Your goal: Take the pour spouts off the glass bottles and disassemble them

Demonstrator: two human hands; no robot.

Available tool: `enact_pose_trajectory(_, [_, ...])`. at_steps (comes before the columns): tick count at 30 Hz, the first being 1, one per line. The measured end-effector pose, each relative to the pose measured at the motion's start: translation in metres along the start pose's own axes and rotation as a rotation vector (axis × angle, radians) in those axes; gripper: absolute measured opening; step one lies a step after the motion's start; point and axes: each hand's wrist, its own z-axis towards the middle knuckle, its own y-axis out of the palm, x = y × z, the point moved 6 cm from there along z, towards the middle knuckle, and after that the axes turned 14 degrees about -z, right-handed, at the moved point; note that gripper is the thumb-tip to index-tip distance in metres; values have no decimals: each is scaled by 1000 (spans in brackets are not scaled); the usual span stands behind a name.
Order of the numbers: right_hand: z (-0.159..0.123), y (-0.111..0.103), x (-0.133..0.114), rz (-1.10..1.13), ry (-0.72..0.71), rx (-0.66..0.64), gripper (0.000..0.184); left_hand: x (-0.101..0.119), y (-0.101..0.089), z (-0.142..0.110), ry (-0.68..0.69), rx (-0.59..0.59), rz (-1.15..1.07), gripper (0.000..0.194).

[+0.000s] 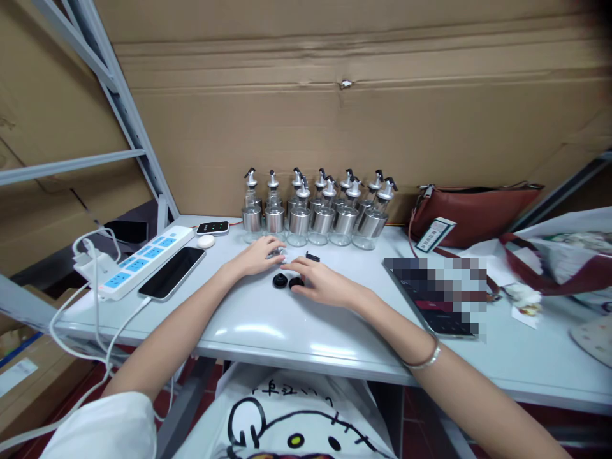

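Note:
Both my hands rest on a grey table (258, 325). My left hand (261, 255) lies palm down with its fingers curled over a small silvery part that I cannot make out. My right hand (322, 280) lies beside it, fingers stretched left and touching a small black round cap (295, 282). A second black cap (280, 280) sits just left of that one. A tiny black piece (312, 257) lies beyond my right fingers. Behind the hands stand several glass and steel oil bottles (315, 213) with pour spouts, in two rows.
A white power strip (143, 258), a dark phone (172, 273) on a cable, a white puck (206, 241) and a small black device (213, 227) lie at left. A red bag (471, 210) and a blurred tablet (437, 296) sit at right. Cardboard walls the back.

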Motion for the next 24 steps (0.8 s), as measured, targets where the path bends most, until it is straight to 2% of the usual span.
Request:
enact_pose_trajectory(10, [5,11,-13,1,-86,-19,33,-4,2,2,26,11,-14,40])
enact_pose_trajectory(14, [3,5,-14,23,-65,-23,38,-3,3,1,6,3,-12,42])
enact_pose_trajectory(18, [2,-6,-8,39,-29,40,41,-1,0,0,-25,21,-16,46])
enact_pose_trajectory(24, [1,-6,-3,15,-40,16,25,4,-8,-3,-10,70,-17,40])
